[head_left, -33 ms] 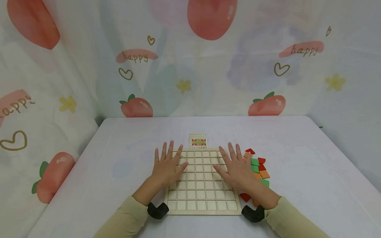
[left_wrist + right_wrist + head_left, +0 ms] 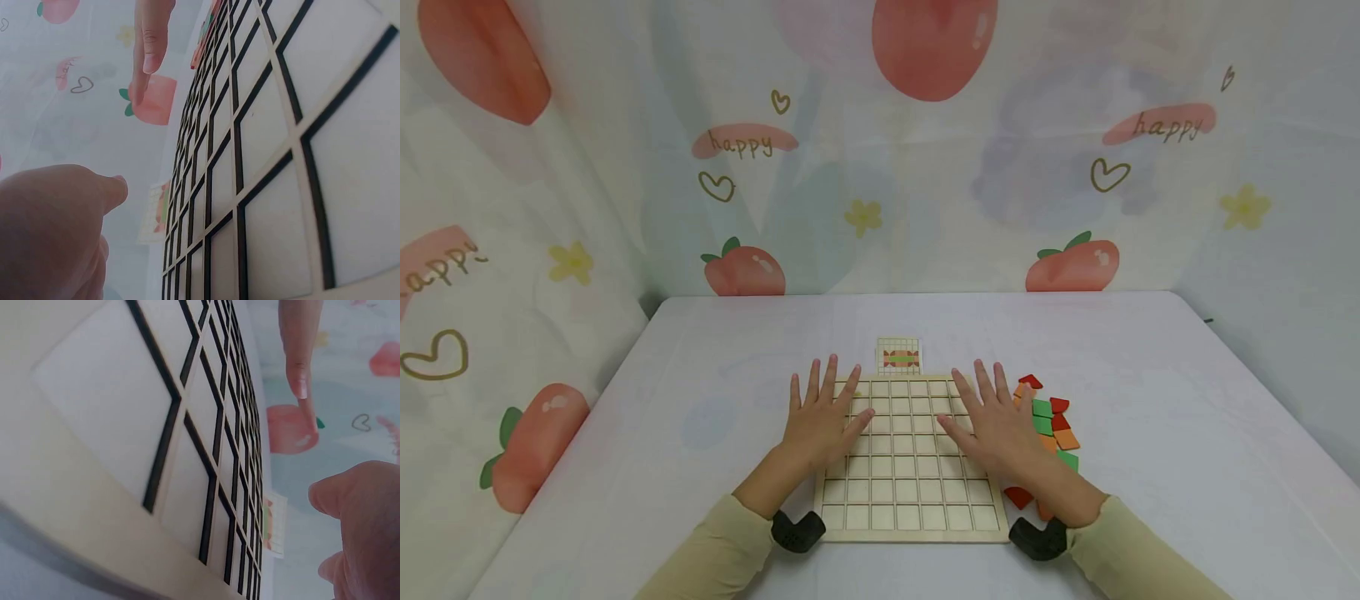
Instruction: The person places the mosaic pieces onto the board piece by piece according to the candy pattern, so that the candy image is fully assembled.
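Observation:
A pale wooden grid board (image 2: pixel 906 492) lies flat on the table, its square cells holding no pieces. Over its left edge is my left hand (image 2: pixel 822 423), palm down with fingers straight and spread. My right hand (image 2: pixel 1000 429) mirrors it over the right edge, also holding nothing. In the left wrist view, the left hand (image 2: pixel 53 228) appears beside the board's grid; the right wrist view shows the right hand (image 2: pixel 378 528) likewise. Whether either palm touches the board I cannot tell. Several flat pieces, among them a green piece (image 2: pixel 1042 408), lie partly hidden by the right hand.
Just beyond the board's far edge sits a small card (image 2: pixel 898 346) with a gridded red, orange and green pattern. Red (image 2: pixel 1018 497) and orange pieces (image 2: pixel 1066 439) are scattered along the board's right side. A printed curtain (image 2: pixel 910 208) rises behind the white table (image 2: pixel 715 467).

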Available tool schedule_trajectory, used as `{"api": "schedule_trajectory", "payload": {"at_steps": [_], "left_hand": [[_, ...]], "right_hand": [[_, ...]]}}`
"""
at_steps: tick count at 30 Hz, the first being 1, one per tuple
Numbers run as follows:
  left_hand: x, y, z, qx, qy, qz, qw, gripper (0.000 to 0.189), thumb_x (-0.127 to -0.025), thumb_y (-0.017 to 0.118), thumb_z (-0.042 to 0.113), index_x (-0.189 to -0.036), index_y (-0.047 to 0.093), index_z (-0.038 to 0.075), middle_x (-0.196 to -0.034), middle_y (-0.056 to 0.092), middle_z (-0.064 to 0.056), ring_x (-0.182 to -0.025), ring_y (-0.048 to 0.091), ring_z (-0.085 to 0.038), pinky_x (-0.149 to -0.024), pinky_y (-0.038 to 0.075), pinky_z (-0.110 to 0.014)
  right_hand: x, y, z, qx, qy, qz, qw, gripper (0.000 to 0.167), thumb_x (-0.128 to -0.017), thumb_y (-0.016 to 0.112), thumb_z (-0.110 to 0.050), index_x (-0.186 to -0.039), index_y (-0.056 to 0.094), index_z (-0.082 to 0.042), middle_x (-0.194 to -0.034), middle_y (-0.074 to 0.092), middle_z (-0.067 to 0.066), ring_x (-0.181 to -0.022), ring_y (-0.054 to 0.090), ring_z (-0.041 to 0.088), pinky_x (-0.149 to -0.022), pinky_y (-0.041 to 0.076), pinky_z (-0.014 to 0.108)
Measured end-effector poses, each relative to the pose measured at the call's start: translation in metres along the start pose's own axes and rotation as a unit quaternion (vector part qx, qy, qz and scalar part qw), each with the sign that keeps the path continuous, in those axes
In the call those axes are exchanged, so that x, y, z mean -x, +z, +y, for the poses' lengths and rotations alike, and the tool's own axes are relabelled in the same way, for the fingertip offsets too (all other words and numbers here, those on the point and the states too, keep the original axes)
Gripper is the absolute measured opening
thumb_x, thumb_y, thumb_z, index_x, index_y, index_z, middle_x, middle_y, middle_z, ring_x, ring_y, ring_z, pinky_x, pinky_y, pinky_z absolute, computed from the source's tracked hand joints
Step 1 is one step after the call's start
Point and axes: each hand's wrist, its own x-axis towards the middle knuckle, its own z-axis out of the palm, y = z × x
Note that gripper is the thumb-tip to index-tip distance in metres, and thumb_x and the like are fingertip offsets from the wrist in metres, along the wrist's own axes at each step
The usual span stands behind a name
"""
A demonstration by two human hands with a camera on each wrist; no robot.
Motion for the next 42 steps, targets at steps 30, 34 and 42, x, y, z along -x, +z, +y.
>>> {"api": "schedule_trajectory", "payload": {"at_steps": [30,34,42], "left_hand": [[0.042,0.015,-0.034,0.139,0.018,-0.04,0.9893,0.073,-0.094,0.034,0.053,-0.149,0.007,0.013,-0.152,-0.001,-0.015,-0.137,-0.004,-0.034,-0.104,0.004,-0.06],[0.048,0.016,-0.036,0.163,0.025,-0.045,0.9853,0.077,-0.093,0.038,0.055,-0.149,0.004,0.014,-0.152,-0.002,-0.013,-0.137,-0.004,-0.032,-0.105,0.004,-0.057],[0.058,0.015,-0.04,0.179,0.038,-0.074,0.9803,0.086,-0.088,0.044,0.058,-0.149,0.002,0.013,-0.152,-0.003,-0.012,-0.137,-0.004,-0.029,-0.107,0.002,-0.053]], "right_hand": [[0.01,-0.01,0.053,-0.069,-0.025,0.046,0.9962,0.068,-0.091,0.053,-0.041,-0.14,0.033,0.003,-0.142,0.026,0.029,-0.131,0.014,0.049,-0.099,0.013,0.066],[0.011,-0.01,0.062,-0.084,-0.022,0.047,0.9951,0.069,-0.091,0.053,-0.041,-0.14,0.033,0.004,-0.143,0.025,0.027,-0.132,0.013,0.047,-0.102,0.011,0.062],[0.018,-0.017,0.08,-0.094,-0.004,0.068,0.9932,0.061,-0.089,0.059,-0.032,-0.134,0.04,0.004,-0.135,0.038,0.025,-0.128,0.024,0.044,-0.095,0.027,0.063]]}}
